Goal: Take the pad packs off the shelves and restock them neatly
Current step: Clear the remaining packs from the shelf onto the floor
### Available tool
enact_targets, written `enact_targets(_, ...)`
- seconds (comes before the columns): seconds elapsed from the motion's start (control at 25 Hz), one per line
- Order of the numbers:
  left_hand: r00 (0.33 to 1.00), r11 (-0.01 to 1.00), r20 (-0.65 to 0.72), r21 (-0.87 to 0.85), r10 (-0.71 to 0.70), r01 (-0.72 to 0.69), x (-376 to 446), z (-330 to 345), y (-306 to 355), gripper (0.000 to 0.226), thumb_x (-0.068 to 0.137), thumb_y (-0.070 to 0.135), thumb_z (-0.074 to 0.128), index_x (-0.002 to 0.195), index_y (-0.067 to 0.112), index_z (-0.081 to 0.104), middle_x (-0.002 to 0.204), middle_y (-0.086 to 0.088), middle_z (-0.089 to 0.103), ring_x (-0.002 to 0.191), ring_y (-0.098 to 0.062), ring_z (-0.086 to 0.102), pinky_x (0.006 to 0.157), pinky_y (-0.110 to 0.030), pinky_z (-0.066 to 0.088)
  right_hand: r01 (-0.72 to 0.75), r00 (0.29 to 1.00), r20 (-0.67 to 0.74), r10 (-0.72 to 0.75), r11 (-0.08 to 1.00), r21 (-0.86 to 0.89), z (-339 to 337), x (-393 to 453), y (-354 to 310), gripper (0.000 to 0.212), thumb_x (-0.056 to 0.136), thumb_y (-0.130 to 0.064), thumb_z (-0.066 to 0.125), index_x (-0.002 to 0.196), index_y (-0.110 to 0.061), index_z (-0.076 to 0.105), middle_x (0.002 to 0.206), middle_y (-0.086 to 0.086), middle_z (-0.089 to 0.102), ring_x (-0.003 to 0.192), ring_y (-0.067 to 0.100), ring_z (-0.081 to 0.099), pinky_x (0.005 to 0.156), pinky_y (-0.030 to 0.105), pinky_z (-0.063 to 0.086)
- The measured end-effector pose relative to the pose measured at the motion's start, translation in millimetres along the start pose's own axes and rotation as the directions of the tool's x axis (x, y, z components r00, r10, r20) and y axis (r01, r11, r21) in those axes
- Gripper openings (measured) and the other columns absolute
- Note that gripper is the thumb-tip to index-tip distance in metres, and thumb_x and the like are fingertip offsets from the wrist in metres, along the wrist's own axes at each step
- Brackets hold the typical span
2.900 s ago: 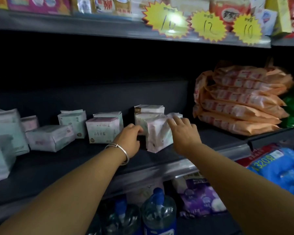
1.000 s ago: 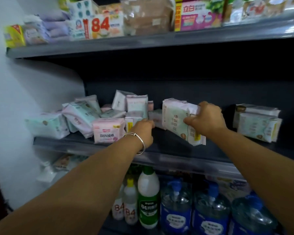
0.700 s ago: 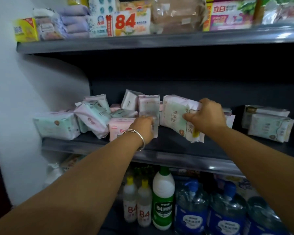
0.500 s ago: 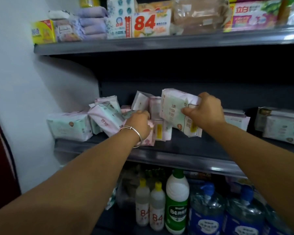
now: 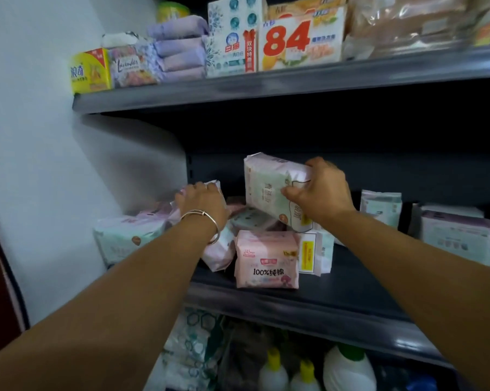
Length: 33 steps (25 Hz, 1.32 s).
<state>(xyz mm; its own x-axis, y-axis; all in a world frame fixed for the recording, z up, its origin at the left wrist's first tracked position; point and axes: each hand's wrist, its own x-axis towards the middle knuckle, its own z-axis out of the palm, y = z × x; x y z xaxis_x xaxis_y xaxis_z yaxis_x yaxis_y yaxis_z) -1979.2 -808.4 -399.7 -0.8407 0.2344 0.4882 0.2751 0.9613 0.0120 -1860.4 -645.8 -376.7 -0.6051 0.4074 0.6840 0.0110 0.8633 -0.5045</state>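
Observation:
My right hand grips a white-and-green pad pack, held tilted above a loose heap of packs on the dark middle shelf. My left hand, with a bangle on its wrist, reaches into the left side of the heap and its fingers curl over a white pack at the back. A pink pack stands upright at the front of the heap. A mint-green pack lies at the far left by the wall. More packs sit at the right.
The upper shelf carries soap boxes, purple packs and an "84" carton. Below the middle shelf stand white bottles with yellow and green caps and a plastic-wrapped bundle. A white wall closes the left side.
The view has moved closer to the heap and left. My right hand has kept the pack raised. My left hand has moved from the front pink pack up to a pack at the back.

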Motion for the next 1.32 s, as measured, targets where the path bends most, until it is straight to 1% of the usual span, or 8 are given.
enact_targets(0.24,0.956,0.982,0.239,-0.040,-0.172,0.187,38,20,-16,0.090,0.081,0.058,0.055,0.143,0.004,0.020,0.144,-0.024,0.032,0.126,-0.044,0.039,0.102,-0.056,0.037,0.022,0.998,0.058,-0.021,1.000,-0.019,40,9,-6,0.051,0.077,-0.030,0.072,0.119,-0.006,0.055,0.114,0.014,0.054,0.105,0.029,0.054,0.077,0.031,0.045)
enact_targets(0.48,0.958,0.973,0.216,-0.091,-0.189,0.212,39,10,-10,0.097,0.066,0.055,0.073,0.135,0.004,0.027,0.128,-0.020,0.046,0.118,-0.038,0.047,0.099,-0.049,0.041,-0.053,0.982,0.179,0.058,0.998,-0.033,50,8,1,0.055,0.079,-0.039,0.069,0.122,-0.013,0.046,0.112,0.013,0.061,0.106,0.032,0.057,0.084,0.044,0.053)
enact_targets(0.6,0.951,0.979,0.263,-0.071,-0.165,0.189,34,-1,-5,0.085,0.074,0.051,0.067,0.138,0.005,0.035,0.136,-0.017,0.043,0.123,-0.034,0.045,0.101,-0.043,0.041,-0.043,0.978,0.204,0.047,0.999,-0.021,47,3,-1,0.055,0.081,-0.032,0.069,0.125,-0.013,0.042,0.111,0.011,0.061,0.103,0.030,0.059,0.082,0.042,0.053)
enact_targets(0.72,0.956,0.981,0.284,-0.153,-0.070,0.118,19,-20,0,0.062,0.086,0.034,0.061,0.137,0.006,0.040,0.140,-0.015,0.043,0.126,-0.033,0.045,0.104,-0.040,0.040,-0.005,0.994,0.111,0.004,1.000,0.006,39,-5,-6,0.052,0.083,-0.027,0.068,0.125,-0.011,0.043,0.110,0.012,0.061,0.105,0.031,0.056,0.079,0.037,0.049)
enact_targets(0.84,0.955,0.904,0.249,-0.350,-0.162,0.245,-2,-34,-4,0.056,0.083,0.029,0.064,0.128,0.002,0.046,0.131,-0.016,0.048,0.119,-0.033,0.049,0.094,-0.036,0.043,0.022,0.999,0.027,-0.023,0.999,0.029,22,-12,-16,0.051,0.084,-0.026,0.068,0.125,-0.010,0.043,0.116,0.013,0.058,0.110,0.031,0.052,0.082,0.036,0.045)
enact_targets(1.04,0.929,0.671,0.054,-0.677,-0.366,0.303,-46,-71,-36,0.080,0.056,0.034,0.080,0.123,0.006,0.048,0.128,-0.017,0.048,0.113,-0.033,0.052,0.097,-0.042,0.047,-0.040,0.999,-0.024,0.046,0.980,0.194,-14,-35,-46,0.054,0.081,-0.025,0.071,0.123,-0.006,0.044,0.118,0.013,0.057,0.110,0.030,0.055,0.088,0.040,0.049)
enact_targets(1.2,0.927,0.650,0.018,-0.708,-0.374,0.276,-108,-88,-78,0.063,0.066,0.019,0.077,0.120,0.010,0.046,0.111,-0.008,0.056,0.102,-0.028,0.054,0.085,-0.031,0.047,-0.113,0.992,0.080,0.097,0.965,0.237,-27,-82,-71,0.054,0.078,-0.025,0.074,0.119,-0.005,0.046,0.115,0.011,0.058,0.104,0.027,0.058,0.077,0.032,0.047)
enact_targets(1.32,0.904,0.657,0.090,-0.656,-0.419,0.370,-162,-81,-104,0.068,0.060,0.017,0.076,0.119,0.011,0.043,0.116,-0.011,0.056,0.107,-0.033,0.053,0.090,-0.040,0.050,-0.135,0.974,0.209,0.089,0.967,0.216,-24,-129,-86,0.057,0.075,-0.025,0.076,0.118,-0.004,0.046,0.116,0.013,0.056,0.104,0.030,0.058,0.081,0.037,0.051)
